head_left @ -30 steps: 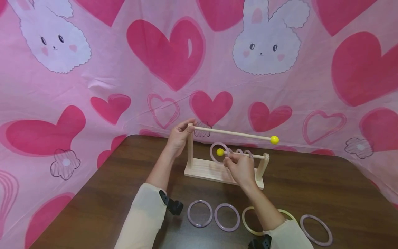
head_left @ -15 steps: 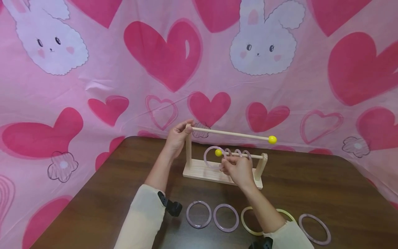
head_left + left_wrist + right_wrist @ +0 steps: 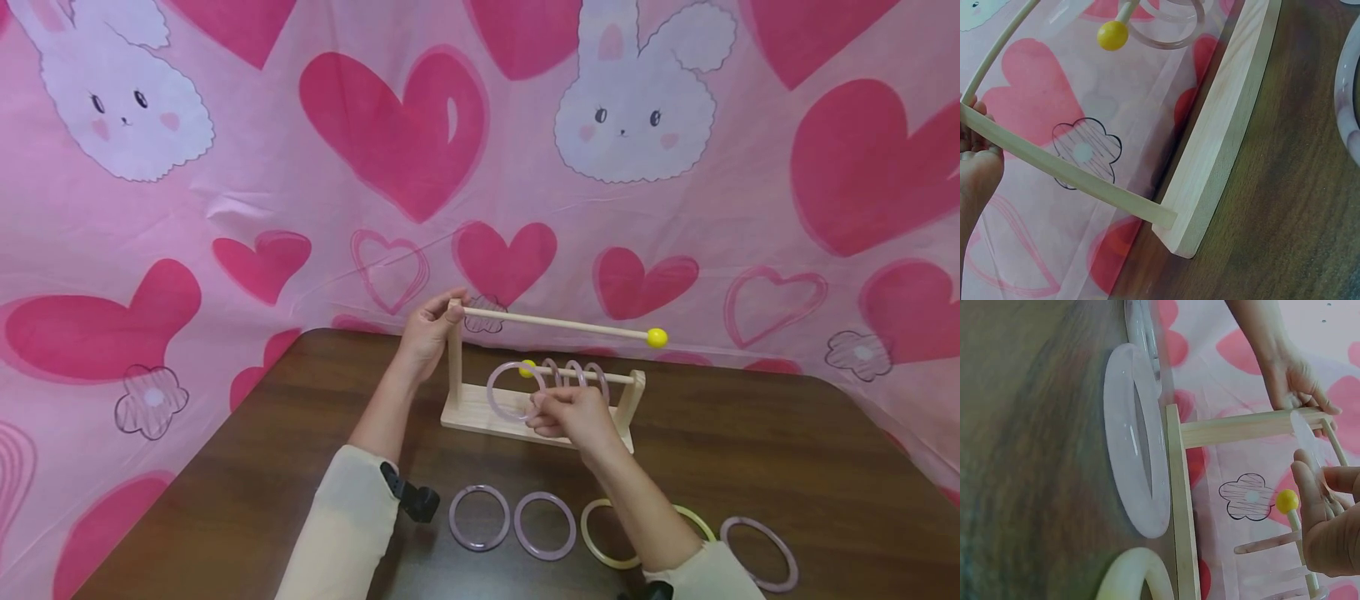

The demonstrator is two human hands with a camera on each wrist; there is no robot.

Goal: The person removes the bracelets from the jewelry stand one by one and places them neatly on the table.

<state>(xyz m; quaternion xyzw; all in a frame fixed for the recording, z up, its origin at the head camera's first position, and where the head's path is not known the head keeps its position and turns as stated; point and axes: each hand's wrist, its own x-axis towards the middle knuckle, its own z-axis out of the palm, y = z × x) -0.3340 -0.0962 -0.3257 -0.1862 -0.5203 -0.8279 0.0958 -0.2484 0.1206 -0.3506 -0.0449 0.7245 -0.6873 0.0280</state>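
My left hand (image 3: 426, 333) grips the top of the tall left post of a wooden ring stand (image 3: 480, 400); in the left wrist view only part of that hand (image 3: 979, 172) shows. Between thumb and fingers, my right hand (image 3: 583, 417) pinches a light purple ring (image 3: 491, 398) at its right edge. The ring is held upright, off the lower rod and in front of its yellow ball end (image 3: 528, 368). Three rings (image 3: 576, 371) hang on that lower rod. The upper rod (image 3: 555, 320) carries no ring and ends in a yellow ball (image 3: 657, 337).
On the brown table (image 3: 262, 467), a row of loose rings lies near me: two purple ones (image 3: 453, 518) at left, yellow ring parts (image 3: 587, 533) partly under my right forearm, and a purple ring (image 3: 791, 567) at right. A pink heart-and-rabbit cloth (image 3: 525, 192) hangs behind.
The purple ring in my right hand has moved left past the lower rod's ball, then down and towards me. My left hand keeps its grip on the post.
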